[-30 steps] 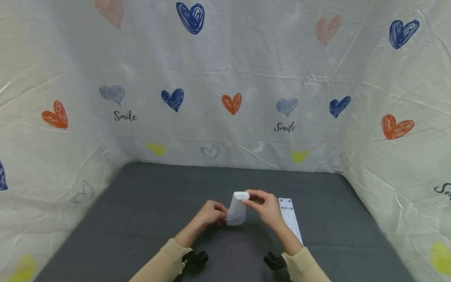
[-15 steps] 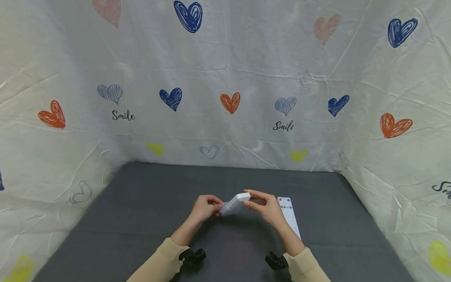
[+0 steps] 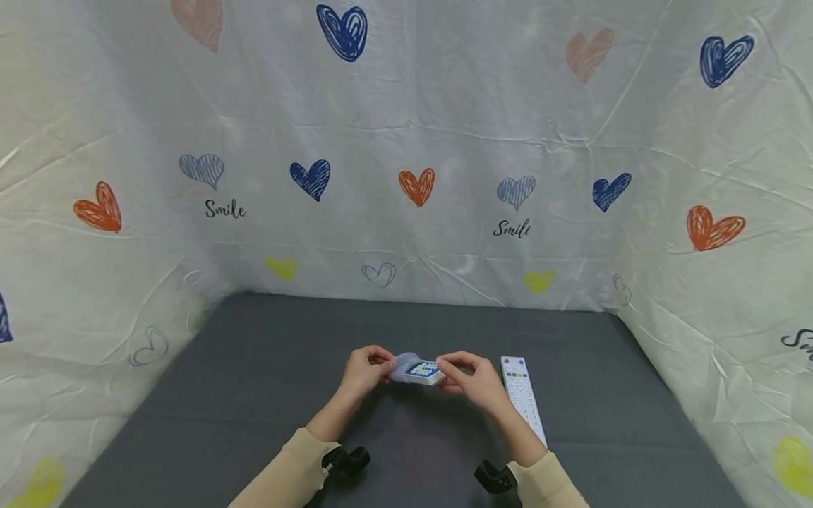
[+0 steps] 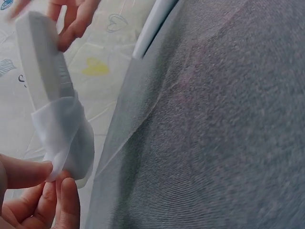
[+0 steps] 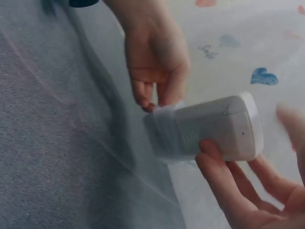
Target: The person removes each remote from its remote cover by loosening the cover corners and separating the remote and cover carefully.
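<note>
My two hands hold a small white remote just above the dark grey table, lying level with its buttons facing up. Its left end sits inside a thin translucent cover. My left hand pinches that cover between thumb and fingers. My right hand grips the remote's bare right end. The right wrist view shows the remote resting on my right fingers, with the cover over its far end. In the left wrist view the cover wraps the remote's lower end.
A long white remote with coloured buttons lies on the table just right of my right hand. White cloth walls printed with hearts close in the table at the back and both sides.
The small remote has swung from standing upright to lying level with its buttons up, and has dropped slightly. Both hands have kept their hold.
</note>
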A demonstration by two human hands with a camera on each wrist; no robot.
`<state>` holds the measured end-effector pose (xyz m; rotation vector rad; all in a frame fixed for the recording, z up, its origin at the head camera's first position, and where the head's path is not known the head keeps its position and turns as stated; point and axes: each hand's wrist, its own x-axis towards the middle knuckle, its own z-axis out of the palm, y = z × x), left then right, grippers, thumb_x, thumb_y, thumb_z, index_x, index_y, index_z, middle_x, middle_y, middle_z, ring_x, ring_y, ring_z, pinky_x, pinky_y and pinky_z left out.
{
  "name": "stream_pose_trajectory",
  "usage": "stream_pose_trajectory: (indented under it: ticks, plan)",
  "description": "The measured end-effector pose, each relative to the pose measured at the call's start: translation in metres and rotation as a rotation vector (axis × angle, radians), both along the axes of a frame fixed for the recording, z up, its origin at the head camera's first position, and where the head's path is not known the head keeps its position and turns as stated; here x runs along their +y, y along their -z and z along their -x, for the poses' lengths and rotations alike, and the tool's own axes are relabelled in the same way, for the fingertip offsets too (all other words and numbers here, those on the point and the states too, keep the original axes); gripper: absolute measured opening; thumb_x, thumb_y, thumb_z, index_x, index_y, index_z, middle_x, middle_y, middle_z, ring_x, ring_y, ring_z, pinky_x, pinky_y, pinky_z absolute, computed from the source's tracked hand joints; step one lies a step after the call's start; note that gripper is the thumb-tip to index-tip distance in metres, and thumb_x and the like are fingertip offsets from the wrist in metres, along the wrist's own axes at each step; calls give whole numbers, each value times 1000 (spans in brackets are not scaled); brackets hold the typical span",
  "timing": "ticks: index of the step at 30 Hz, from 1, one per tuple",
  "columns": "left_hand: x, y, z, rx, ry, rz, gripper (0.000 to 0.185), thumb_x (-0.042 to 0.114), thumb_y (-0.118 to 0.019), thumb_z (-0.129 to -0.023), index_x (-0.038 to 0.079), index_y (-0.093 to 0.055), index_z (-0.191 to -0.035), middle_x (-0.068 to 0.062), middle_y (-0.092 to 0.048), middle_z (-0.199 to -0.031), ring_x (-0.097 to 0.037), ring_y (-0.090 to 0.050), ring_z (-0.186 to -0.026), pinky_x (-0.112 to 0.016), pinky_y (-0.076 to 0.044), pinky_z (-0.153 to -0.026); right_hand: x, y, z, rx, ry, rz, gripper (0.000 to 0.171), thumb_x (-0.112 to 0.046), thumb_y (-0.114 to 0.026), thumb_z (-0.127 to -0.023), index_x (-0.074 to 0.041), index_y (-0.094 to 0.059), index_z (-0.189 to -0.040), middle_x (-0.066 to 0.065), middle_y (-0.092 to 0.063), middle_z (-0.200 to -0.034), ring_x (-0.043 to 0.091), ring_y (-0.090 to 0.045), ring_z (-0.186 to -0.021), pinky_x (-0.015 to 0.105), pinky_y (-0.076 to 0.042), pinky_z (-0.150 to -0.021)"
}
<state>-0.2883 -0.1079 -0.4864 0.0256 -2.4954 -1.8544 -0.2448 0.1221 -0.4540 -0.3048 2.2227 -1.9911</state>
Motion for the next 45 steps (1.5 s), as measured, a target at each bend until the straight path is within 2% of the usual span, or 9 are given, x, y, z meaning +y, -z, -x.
stream_pose_trajectory:
  ticks: [4,11,17,21,24,28,33,40,45]
  plan:
    - [-1,-4,2,35,5,-3,8,1,-68,-82,-4,-67,-88,-8,-59,-73,-16,-57,-57,-34,-54,-57,-2,2,-1,-16,53,13,36,-24,-66,-89,3,-64,-113,14,-66,-101,19,-70,-80,34,-58,-74]
    - [-2,-10,5,96,-15,-34,10,0,-68,-80,-3,-67,-89,-7,-61,-74,-13,-55,-61,-30,-52,-56,-3,8,0,3,33,-16,32,-12,-68,-87,1,-63,-115,20,-63,-114,16,-66,-86,35,-57,-75]
    - [0,-15,4,106,-27,42,14,9,-72,-82,2,-71,-94,-6,-62,-77,-11,-54,-63,-23,-48,-54,-4,7,1,-8,-15,-34,37,-8,-68,-86,3,-59,-120,22,-60,-121,18,-64,-95,36,-57,-77]
    - [1,-18,2,114,-38,98,19,20,-75,-81,6,-72,-94,-6,-63,-82,-14,-54,-69,-24,-46,-57,-6,-7,-7,-28,-60,-45,39,-5,-66,-87,7,-56,-122,26,-60,-121,19,-65,-94,40,-56,-81]
    - [1,-19,1,136,-44,120,19,24,-77,-79,9,-73,-91,-5,-64,-83,-16,-54,-73,-26,-45,-59,-6,-5,-7,-48,-92,-48,41,-6,-66,-87,8,-55,-124,27,-61,-118,20,-67,-92,41,-56,-82]
    - [1,-20,1,172,-52,139,17,24,-78,-78,10,-73,-87,-5,-63,-81,-17,-53,-73,-26,-44,-59,-5,9,1,-56,-113,-51,43,-10,-68,-87,6,-56,-125,24,-65,-114,19,-68,-92,38,-56,-80]
    - [3,-23,1,209,-61,174,15,24,-78,-78,11,-72,-83,-5,-62,-84,-17,-53,-74,-25,-44,-59,-6,10,0,-39,-124,-52,41,-10,-69,-85,7,-59,-122,24,-66,-112,18,-68,-93,37,-57,-78]
    - [9,-27,1,191,-37,201,20,25,-78,-79,10,-65,-81,-5,-61,-78,-17,-51,-71,-25,-42,-56,-9,12,-1,-60,-119,-57,39,-7,-68,-85,6,-60,-121,23,-67,-111,18,-68,-92,37,-57,-78]
    - [10,-25,2,171,-52,211,19,25,-77,-80,9,-66,-80,-3,-60,-75,-16,-50,-68,-24,-41,-55,-9,13,-3,-69,-127,-62,40,-9,-68,-86,6,-59,-122,23,-66,-112,19,-68,-94,37,-56,-80]
